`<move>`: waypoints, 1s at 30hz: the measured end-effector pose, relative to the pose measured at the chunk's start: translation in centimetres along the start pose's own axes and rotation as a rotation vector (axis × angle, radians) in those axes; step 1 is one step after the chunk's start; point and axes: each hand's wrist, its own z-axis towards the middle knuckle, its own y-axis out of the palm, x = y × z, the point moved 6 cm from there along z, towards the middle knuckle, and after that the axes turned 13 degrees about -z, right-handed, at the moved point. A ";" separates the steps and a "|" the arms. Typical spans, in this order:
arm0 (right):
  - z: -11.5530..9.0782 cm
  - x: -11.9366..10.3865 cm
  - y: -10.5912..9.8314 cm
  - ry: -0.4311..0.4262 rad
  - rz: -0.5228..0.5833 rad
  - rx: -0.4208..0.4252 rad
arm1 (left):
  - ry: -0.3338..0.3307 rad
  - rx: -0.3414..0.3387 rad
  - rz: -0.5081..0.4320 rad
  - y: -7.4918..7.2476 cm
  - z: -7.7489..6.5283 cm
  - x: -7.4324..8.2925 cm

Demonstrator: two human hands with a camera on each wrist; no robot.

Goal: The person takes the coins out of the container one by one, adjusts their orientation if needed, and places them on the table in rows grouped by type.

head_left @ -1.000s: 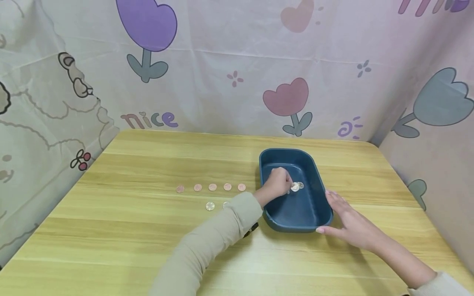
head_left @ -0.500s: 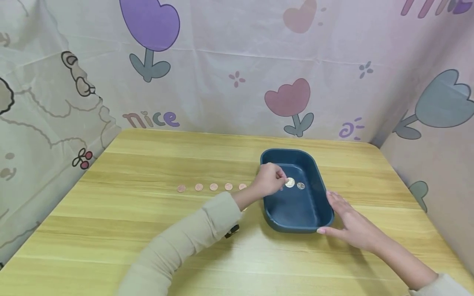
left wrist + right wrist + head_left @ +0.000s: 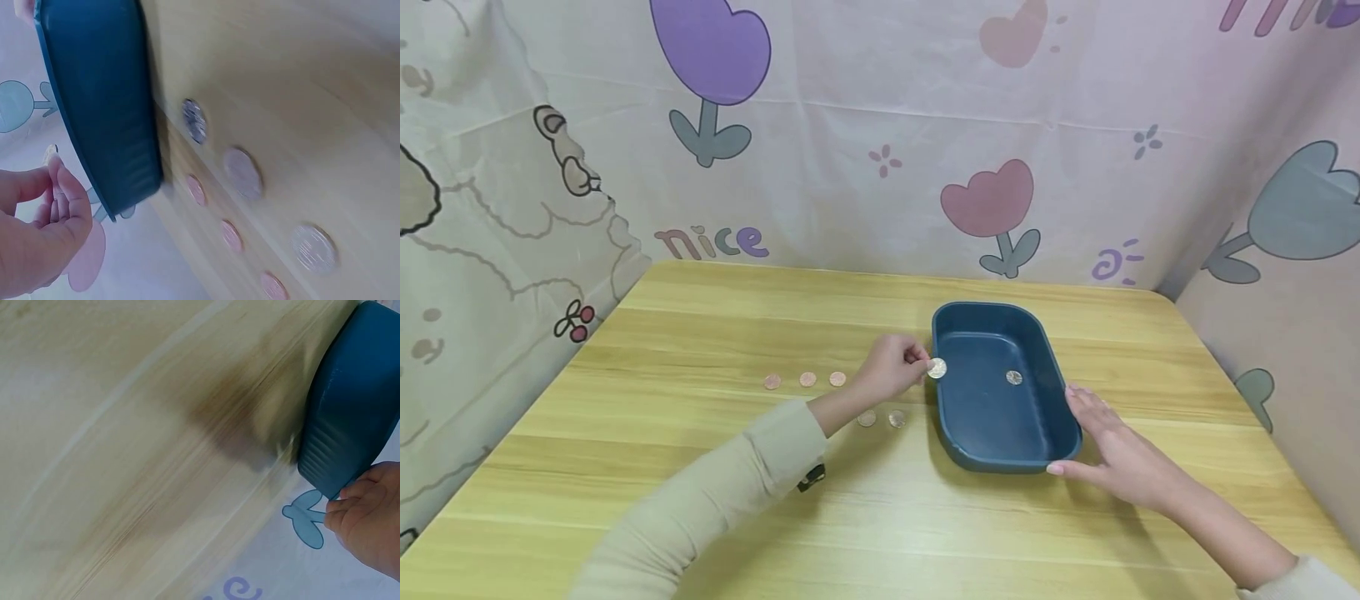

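Note:
My left hand (image 3: 891,367) pinches a silver coin (image 3: 937,367) between thumb and forefinger, at the left rim of a dark blue rectangular box (image 3: 1000,467). One more silver coin (image 3: 1014,377) lies on the box's floor. My right hand (image 3: 1112,450) rests against the box's near right corner, fingers extended along the right side and thumb at the front edge. Left of the box, copper coins (image 3: 807,379) lie in a row on the table. Nearer to me is a row of silver coins (image 3: 897,418); my left arm hides part of both rows.
The wood-grain table (image 3: 970,542) carries the box and coins. A printed cloth (image 3: 850,208) with tulips hangs behind it and along both sides. A small black item (image 3: 812,477) shows under the left wrist.
My left hand has taken hold of a silver coin on the box floor and lifted it left to the rim. One coin stays inside. The right hand keeps its place on the box.

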 end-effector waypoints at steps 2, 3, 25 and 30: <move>0.0 0.0 0.0 -0.002 -0.001 0.004 | -0.012 0.001 -0.001 -0.6 -0.5 -0.2; 0.0 0.0 -0.1 -0.003 -0.001 0.005 | -0.012 0.002 0.001 -0.9 -0.8 -0.2; -0.1 0.1 0.0 -0.009 -0.003 0.016 | -0.103 0.014 0.059 -7.4 -5.6 -5.1; -0.1 0.0 0.0 -0.009 0.007 0.017 | -0.140 0.041 0.080 -9.0 -6.5 -6.1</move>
